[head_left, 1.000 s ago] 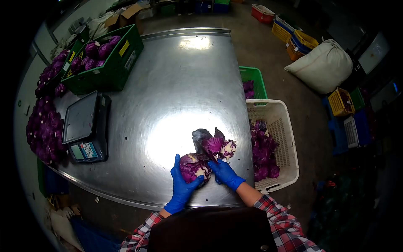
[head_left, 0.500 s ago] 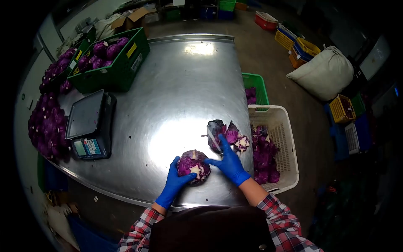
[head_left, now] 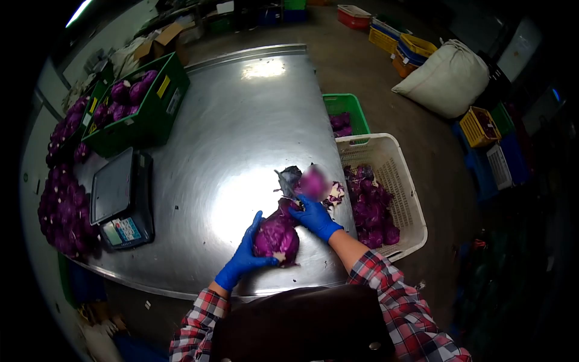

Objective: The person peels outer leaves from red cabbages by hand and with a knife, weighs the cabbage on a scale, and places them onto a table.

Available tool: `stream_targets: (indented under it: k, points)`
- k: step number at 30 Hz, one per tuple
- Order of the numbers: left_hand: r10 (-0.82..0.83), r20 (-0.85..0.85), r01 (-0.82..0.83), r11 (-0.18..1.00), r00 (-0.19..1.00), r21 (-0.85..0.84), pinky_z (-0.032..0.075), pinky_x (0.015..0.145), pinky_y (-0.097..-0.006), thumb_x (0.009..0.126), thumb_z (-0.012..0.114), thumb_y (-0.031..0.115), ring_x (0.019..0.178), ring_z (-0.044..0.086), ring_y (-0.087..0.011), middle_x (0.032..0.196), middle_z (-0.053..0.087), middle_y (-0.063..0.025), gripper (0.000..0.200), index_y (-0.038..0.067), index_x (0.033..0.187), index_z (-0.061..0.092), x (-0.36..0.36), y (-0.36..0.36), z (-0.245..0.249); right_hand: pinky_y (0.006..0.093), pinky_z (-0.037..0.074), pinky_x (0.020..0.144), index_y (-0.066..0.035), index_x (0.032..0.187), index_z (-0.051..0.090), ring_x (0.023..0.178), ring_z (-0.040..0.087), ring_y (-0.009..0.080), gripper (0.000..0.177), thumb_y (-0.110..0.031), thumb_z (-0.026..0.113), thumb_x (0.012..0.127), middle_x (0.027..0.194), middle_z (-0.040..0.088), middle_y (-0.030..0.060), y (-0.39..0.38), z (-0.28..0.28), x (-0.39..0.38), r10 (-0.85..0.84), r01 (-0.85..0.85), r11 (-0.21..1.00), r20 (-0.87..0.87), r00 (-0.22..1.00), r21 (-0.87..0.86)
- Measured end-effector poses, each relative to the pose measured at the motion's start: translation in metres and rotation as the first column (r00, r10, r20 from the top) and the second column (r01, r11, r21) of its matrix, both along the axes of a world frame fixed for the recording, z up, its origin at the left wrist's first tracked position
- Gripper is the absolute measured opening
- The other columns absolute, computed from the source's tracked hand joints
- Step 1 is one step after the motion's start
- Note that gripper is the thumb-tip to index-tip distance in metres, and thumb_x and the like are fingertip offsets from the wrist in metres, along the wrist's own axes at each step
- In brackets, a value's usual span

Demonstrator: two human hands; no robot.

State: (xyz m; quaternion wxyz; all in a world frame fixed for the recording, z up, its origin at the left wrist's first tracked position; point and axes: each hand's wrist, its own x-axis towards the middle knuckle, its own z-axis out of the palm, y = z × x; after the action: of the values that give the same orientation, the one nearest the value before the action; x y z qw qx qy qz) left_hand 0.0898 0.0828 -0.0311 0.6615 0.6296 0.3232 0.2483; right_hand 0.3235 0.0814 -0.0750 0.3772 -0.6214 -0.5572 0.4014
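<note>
My left hand (head_left: 244, 256), in a blue glove, grips the left side of a red cabbage (head_left: 277, 238) over the metal table's near part. The cabbage's pale cut stem points down towards me. My gloved right hand (head_left: 316, 218) is at the cabbage's upper right, its fingers closed on an outer cabbage leaf (head_left: 288, 208) that stands away from the head. Just beyond this hand lies a pile of loose dark leaves (head_left: 291, 178), with a blurred purple patch beside it. A pale cut piece of cabbage (head_left: 335, 194) lies near the table's right edge.
A digital scale (head_left: 120, 193) stands on the metal table (head_left: 235, 114), left. Behind it is a green crate (head_left: 129, 136) of cabbages, with heaped cabbages (head_left: 63, 205) further left. A white crate (head_left: 413, 211) and a green crate (head_left: 356, 111), both holding purple pieces, adjoin the right edge.
The cabbage has turned in my left hand, bringing its stem lower and smooth purple leaves up. My right hand has moved in from the leaf pile and taken hold of an outer leaf.
</note>
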Motion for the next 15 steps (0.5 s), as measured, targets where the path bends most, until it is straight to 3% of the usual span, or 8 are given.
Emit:
stream_targets:
  k: [3, 5, 6, 9, 11, 13, 14, 15]
  points:
    - [-0.027, 0.019, 0.027, 1.000, 0.999, 0.008, 0.025, 0.110, -0.0394, 0.057, 0.086, 0.028, 0.132, 0.030, -0.0290, 0.143, 0.027, -0.0170, 0.114, 0.009, 0.145, 0.017, 0.003, -0.004, -0.001, 0.0326, 0.048, 0.082, -0.005, 0.120, 0.055, 0.095, 0.062, 0.0239, 0.049, -0.030, 0.069, 0.080, 0.107, 0.064, 0.0137, 0.009, -0.028, 0.002, -0.035, 0.036, 0.999, -0.031, 0.999, 0.035]
    - [0.056, 0.021, -0.058, 0.992, 0.998, 0.114, 0.025, 0.110, -0.0395, 0.058, 0.086, 0.029, 0.132, 0.030, -0.0284, 0.143, 0.027, -0.0162, 0.113, 0.009, 0.145, 0.018, 0.000, -0.010, -0.013, 0.0277, 0.048, 0.055, -0.006, 0.122, 0.050, 0.063, 0.058, 0.0158, 0.057, -0.036, 0.070, 0.078, 0.091, 0.063, 0.0107, 0.010, -0.035, 0.000, -0.108, 0.110, 0.994, -0.176, 0.979, 0.005]
    - [0.112, 0.030, -0.116, 0.977, 0.993, 0.180, 0.026, 0.109, -0.0390, 0.059, 0.085, 0.030, 0.132, 0.030, -0.0283, 0.143, 0.026, -0.0180, 0.110, 0.008, 0.145, 0.020, -0.002, -0.016, -0.025, 0.0247, 0.044, 0.045, -0.005, 0.126, 0.044, 0.054, 0.052, 0.0112, 0.063, -0.037, 0.070, 0.078, 0.090, 0.062, 0.0106, 0.000, 0.014, 0.004, -0.142, 0.064, 0.952, -0.249, 0.958, -0.298]
    - [0.414, -0.029, -0.399, 0.892, 0.910, 0.214, 0.030, 0.106, -0.0382, 0.060, 0.085, 0.030, 0.124, 0.040, -0.0285, 0.137, 0.034, -0.0200, 0.108, 0.004, 0.144, 0.021, 0.004, -0.040, -0.028, 0.0319, 0.050, 0.073, -0.004, 0.129, 0.040, 0.087, 0.061, 0.0203, 0.074, -0.043, 0.072, 0.075, 0.104, 0.060, 0.0174, -0.026, 0.012, 0.001, -0.166, 0.168, 0.986, -0.114, 0.979, 0.003]
    - [0.549, 0.096, -0.554, 0.831, 0.830, 0.042, 0.035, 0.101, -0.0382, 0.060, 0.085, 0.032, 0.112, 0.049, -0.0284, 0.127, 0.043, -0.0206, 0.102, -0.001, 0.138, 0.028, 0.006, -0.049, -0.015, 0.0281, 0.047, 0.075, -0.005, 0.132, 0.039, 0.090, 0.055, 0.0150, 0.076, -0.036, 0.076, 0.073, 0.110, 0.056, 0.0148, -0.058, 0.019, -0.015, -0.179, 0.161, 0.980, -0.155, 0.972, -0.119]
    - [0.456, -0.360, -0.325, 0.871, 0.814, 0.369, 0.038, 0.099, -0.0397, 0.056, 0.087, 0.032, 0.105, 0.053, -0.0307, 0.120, 0.048, -0.0212, 0.097, -0.004, 0.131, 0.035, -0.015, -0.045, -0.005, 0.0281, 0.047, 0.077, -0.006, 0.131, 0.044, 0.085, 0.056, 0.0150, 0.068, -0.035, 0.074, 0.076, 0.105, 0.060, 0.0123, -0.076, 0.047, -0.029, -0.020, -0.024, 0.945, -0.130, 0.991, -0.327]
    - [0.403, -0.622, -0.089, 0.877, 0.671, 0.473, 0.038, 0.099, -0.0413, 0.054, 0.088, 0.034, 0.112, 0.049, -0.0334, 0.124, 0.046, -0.0219, 0.092, -0.001, 0.125, 0.041, -0.018, -0.038, 0.029, 0.0294, 0.047, 0.081, -0.004, 0.131, 0.043, 0.093, 0.059, 0.0200, 0.072, -0.040, 0.072, 0.076, 0.109, 0.060, 0.0159, -0.081, 0.046, -0.035, 0.001, -0.058, 0.951, -0.183, 0.983, -0.303]
    - [0.561, -0.308, -0.168, 0.641, 0.768, 0.749, 0.036, 0.101, -0.0428, 0.053, 0.087, 0.035, 0.116, 0.045, -0.0342, 0.126, 0.045, -0.0207, 0.096, 0.002, 0.130, 0.040, -0.024, -0.037, 0.010, 0.0307, 0.047, 0.086, -0.003, 0.131, 0.042, 0.100, 0.061, 0.0250, 0.076, -0.046, 0.071, 0.076, 0.113, 0.060, 0.0194, -0.086, 0.044, -0.040, 0.025, -0.092, 0.956, -0.236, 0.971, -0.279]
